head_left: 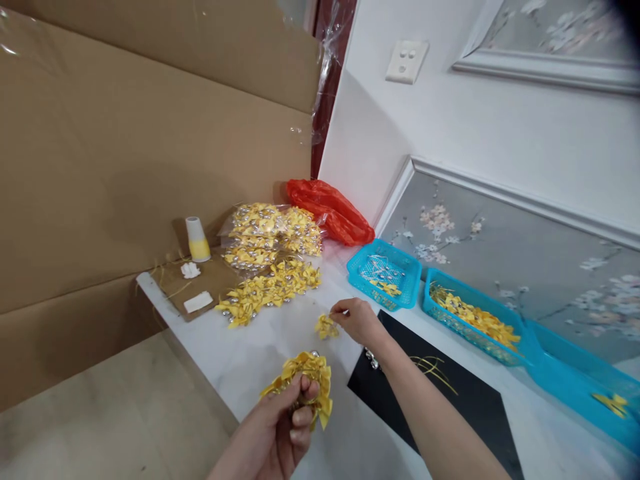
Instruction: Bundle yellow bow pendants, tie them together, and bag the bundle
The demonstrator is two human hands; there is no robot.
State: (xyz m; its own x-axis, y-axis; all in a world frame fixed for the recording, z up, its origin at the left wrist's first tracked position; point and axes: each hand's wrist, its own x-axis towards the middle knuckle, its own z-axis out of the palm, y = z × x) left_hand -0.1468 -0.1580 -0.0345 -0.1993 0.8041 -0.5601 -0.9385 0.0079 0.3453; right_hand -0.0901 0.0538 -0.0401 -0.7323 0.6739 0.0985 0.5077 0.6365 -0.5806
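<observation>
My left hand (280, 427) is closed around a bunch of yellow ribbon bows (320, 383) with silvery bells among them. Farther forward, my right hand (357, 320) pinches a small yellow ribbon bow (326, 327) between thumb and fingertips, just above the white table (250, 360). Beyond it lies a loose pile of yellow bows with silver bells (270, 290). A black mat (475, 407) lies under my right forearm, carrying a few gold ties (435, 370) and some silver bells (373, 360).
Clear bags of bows (260, 223) and a red plastic bag (335, 213) sit at the back. Blue baskets (413, 283) line the wall, one holding yellow bows (480, 320). On the left, a thread cone (198, 240) stands on cardboard (175, 290). A tall cardboard sheet (150, 147) rises behind.
</observation>
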